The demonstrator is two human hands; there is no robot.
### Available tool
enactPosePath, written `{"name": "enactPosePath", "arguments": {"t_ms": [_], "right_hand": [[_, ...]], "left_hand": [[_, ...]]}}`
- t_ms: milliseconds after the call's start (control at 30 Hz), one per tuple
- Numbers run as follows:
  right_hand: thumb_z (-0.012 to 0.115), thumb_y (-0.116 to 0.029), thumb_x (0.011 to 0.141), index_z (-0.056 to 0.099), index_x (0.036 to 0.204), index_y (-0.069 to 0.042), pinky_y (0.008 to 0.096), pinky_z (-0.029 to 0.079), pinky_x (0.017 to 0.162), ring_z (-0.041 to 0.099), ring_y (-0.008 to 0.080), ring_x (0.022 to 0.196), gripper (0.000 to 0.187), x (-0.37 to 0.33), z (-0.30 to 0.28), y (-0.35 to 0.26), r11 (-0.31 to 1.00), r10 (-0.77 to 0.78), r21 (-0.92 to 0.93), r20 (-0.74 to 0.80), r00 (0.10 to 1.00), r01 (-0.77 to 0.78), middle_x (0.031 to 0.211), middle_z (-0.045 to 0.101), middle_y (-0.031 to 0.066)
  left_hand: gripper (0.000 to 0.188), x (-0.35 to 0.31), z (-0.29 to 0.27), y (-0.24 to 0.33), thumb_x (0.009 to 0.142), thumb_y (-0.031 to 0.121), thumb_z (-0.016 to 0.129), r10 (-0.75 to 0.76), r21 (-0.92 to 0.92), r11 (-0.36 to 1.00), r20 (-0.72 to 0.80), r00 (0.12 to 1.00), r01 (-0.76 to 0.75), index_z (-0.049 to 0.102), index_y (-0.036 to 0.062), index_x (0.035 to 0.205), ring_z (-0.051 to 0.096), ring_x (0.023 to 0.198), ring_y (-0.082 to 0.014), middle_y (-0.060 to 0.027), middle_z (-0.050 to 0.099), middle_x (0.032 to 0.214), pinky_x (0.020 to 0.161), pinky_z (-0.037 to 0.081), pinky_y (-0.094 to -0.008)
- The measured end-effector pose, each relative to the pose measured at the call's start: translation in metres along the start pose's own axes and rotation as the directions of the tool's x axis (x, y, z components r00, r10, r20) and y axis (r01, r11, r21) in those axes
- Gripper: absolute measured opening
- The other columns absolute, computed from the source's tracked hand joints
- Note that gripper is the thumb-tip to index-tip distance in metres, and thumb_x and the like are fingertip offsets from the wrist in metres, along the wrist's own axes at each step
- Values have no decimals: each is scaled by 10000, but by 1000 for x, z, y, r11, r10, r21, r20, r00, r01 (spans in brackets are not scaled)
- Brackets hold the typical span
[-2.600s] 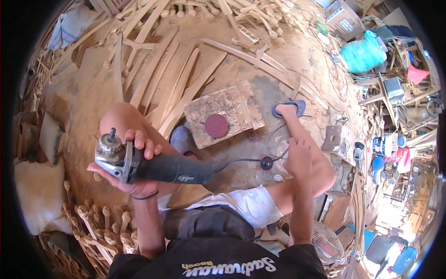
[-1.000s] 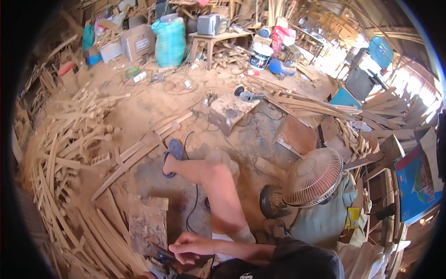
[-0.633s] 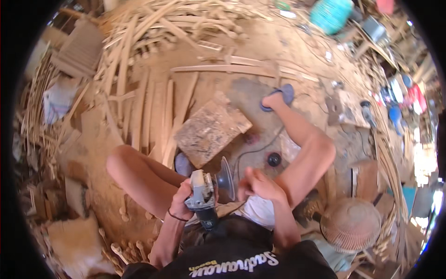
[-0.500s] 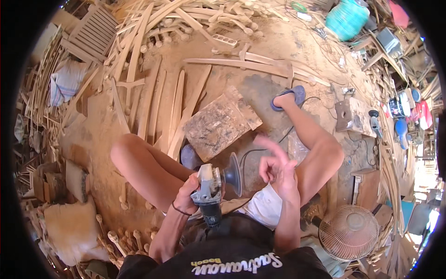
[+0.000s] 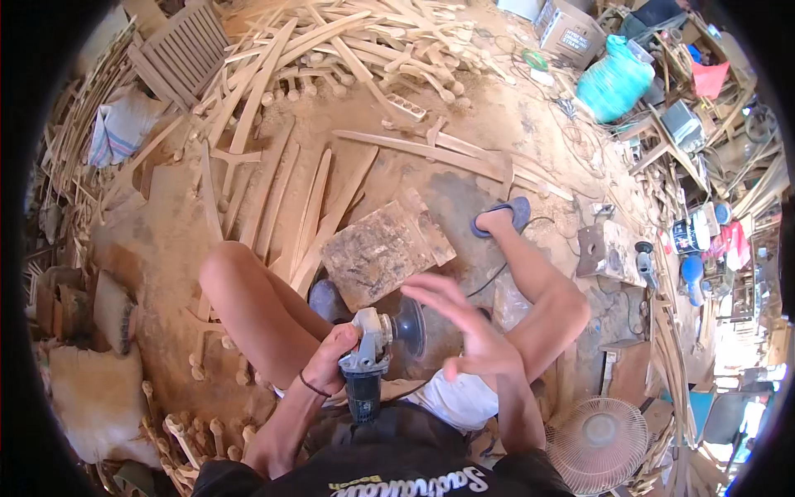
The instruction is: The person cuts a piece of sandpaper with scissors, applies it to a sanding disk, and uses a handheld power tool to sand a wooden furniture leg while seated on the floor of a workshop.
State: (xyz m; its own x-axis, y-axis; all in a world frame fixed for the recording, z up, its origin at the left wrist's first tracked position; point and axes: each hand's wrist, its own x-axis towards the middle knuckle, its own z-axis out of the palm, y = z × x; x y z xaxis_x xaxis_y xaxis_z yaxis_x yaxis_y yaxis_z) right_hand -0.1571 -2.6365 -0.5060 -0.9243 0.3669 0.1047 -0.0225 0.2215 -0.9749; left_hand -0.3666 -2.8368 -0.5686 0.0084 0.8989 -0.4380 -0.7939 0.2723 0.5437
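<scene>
My left hand [image 5: 331, 356] is wrapped round an angle grinder [image 5: 366, 364] with a grey head and a dark body, held upright close to my lap. A round dark disc [image 5: 409, 328] on the grinder faces right. To the right of that disc, my right hand [image 5: 474, 331] is raised with its fingers stretched out and nothing in it. Beyond both hands lies a worn, stained wooden block [image 5: 387, 250] on the dusty ground between my legs.
Wooden sword shapes [image 5: 431, 149] lie past the block, with a large heap of them [image 5: 331, 50] farther off. A power strip [image 5: 406, 106] rests near the heap. A fan [image 5: 598, 443] stands at my near right. A second grinder [image 5: 646, 263] sits by a wooden box [image 5: 609, 250].
My right hand has opened from partly curled fingers and moved left toward the disc. The grinder stays in my left hand. The whole view has shifted slightly.
</scene>
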Motion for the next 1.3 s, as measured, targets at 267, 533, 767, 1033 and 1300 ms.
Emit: {"name": "enactPosePath", "arguments": {"t_ms": [267, 533, 767, 1033, 1300], "right_hand": [[276, -872, 955, 385, 1586, 22, 450, 267, 1237, 383, 281, 1510, 1100, -6, -4, 26, 939, 196, 278, 56, 979, -204, 1588, 469, 170], [525, -615, 1045, 347, 1617, -4, 440, 339, 1220, 377, 307, 1529, 856, -5, 15, 26, 860, 316, 323, 269, 910, -394, 1656, 407, 133], [644, -669, 955, 350, 1603, 21, 420, 291, 1247, 421, 322, 1511, 992, -13, -3, 1, 965, 226, 47, 362, 904, -260, 1657, 403, 177], [910, -524, 760, 391, 1558, 56, 432, 434, 1149, 544, 308, 1374, 1115, -9, 10, -21, 995, 5, -104, 95, 995, 5, 1462, 571, 236], [894, -591, 767, 447, 1503, 61, 358, 551, 983, 662, 237, 1161, 1080, -7, 27, -23, 528, 602, 538, 308, 737, -657, 1324, 656, 184]], "left_hand": [[855, -3, 5, 8, 806, 692, 797, -44, -27, 999, 76, 996, 46, 633, 17, 1305, 745, 955, -234, -119, 744, 1102, 848, 620, -376], [898, -11, 16, 23, 727, 675, 876, -20, 40, 999, 122, 992, 15, 632, 18, 1288, 733, 944, -165, -79, 736, 1088, 830, 600, -319], [733, -6, 24, 23, 816, 533, 886, -23, -19, 999, 253, 967, 28, 628, 25, 1277, 695, 953, -122, -42, 712, 1077, 833, 562, -276], [722, -7, 18, 17, 883, 482, 846, -11, -78, 997, 210, 978, 28, 614, 11, 1378, 689, 1043, -127, -45, 714, 1187, 911, 553, -288], [674, 0, 13, 2, 905, 474, 831, -11, -15, 1000, 319, 948, 16, 652, 7, 1355, 630, 1121, -103, -31, 705, 1236, 982, 499, -290]]}}
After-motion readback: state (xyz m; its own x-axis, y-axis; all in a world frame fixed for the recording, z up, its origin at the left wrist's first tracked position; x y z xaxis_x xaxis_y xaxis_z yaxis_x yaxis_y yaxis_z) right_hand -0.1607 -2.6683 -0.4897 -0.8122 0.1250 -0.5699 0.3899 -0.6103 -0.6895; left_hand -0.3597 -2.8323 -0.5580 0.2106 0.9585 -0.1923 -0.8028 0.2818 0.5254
